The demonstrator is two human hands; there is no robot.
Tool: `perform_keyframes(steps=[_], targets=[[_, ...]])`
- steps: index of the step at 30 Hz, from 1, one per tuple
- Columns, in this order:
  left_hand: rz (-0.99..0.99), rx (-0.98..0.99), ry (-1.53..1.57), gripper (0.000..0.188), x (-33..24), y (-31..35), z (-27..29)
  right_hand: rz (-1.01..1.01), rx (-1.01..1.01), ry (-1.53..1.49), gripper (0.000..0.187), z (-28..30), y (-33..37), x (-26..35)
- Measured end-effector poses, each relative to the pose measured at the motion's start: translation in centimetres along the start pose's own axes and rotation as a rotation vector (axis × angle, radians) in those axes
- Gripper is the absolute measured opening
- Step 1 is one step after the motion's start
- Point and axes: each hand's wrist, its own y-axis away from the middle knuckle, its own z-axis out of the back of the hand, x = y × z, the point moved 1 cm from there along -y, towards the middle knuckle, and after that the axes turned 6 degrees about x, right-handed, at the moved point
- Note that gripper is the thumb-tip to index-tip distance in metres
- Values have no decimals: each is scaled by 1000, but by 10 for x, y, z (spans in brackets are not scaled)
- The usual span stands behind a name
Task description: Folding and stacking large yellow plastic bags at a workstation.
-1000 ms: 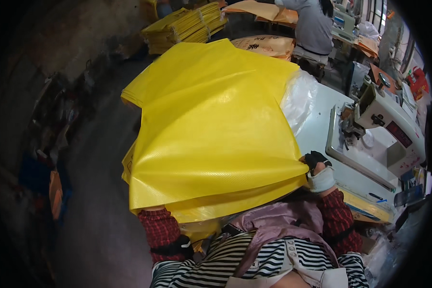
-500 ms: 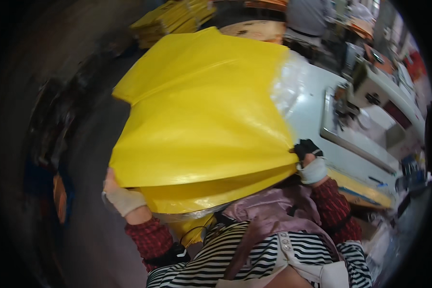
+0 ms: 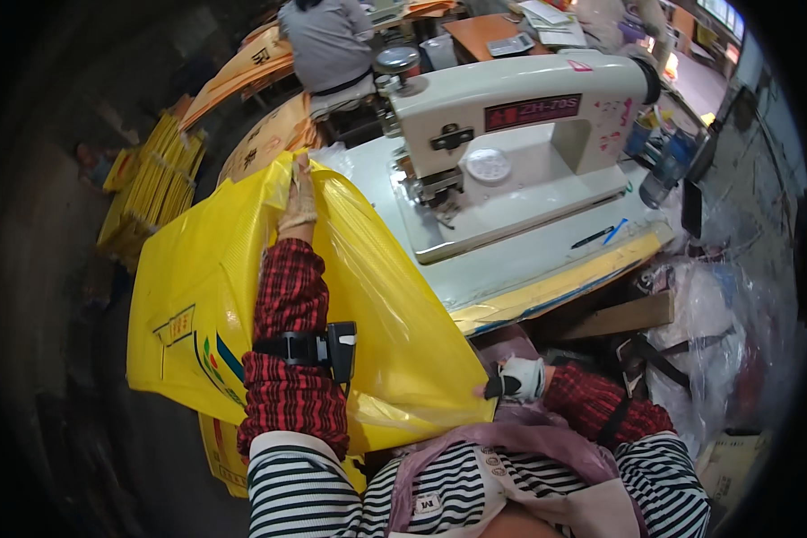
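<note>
The person's left hand, gloved and stretched out, has its fingers clenched on the far top edge of a big glossy yellow plastic bag. The right hand, close to the body, pinches the bag's near corner. The bag hangs spread between them, off the left end of the pale table, just beside the white sewing machine. It looks like positioning; next the top edge would need squaring toward the needle.
</note>
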Motion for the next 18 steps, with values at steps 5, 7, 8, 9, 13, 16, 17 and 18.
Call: perform_keyframes(steps=[5, 7, 8, 9, 13, 16, 17, 18], targets=[[82, 143, -260, 42, 9, -32, -34, 411, -221, 747, 53, 20, -32, 0], [129, 207, -371, 44, 18, -42, -33, 281, -530, 402, 50, -14, -35, 35], [127, 273, -407, 45, 11, -52, -47, 546, -660, 614, 43, -11, -56, -26], [151, 319, -452, 46, 17, -54, -49, 475, -494, 83, 38, -20, -22, 25], [-125, 385, -984, 38, 50, -44, -108, 190, -514, 234, 24, -8, 23, -26], [-73, 86, -545, 42, 73, -10, -186, 368, -639, 432, 40, -17, 62, -16], [-22, -4, -349, 45, 80, 1, -194, 349, -607, 396, 43, -18, 65, -18], [-17, -15, -362, 45, 85, 2, -193, 343, -577, 369, 45, -18, 65, -18]])
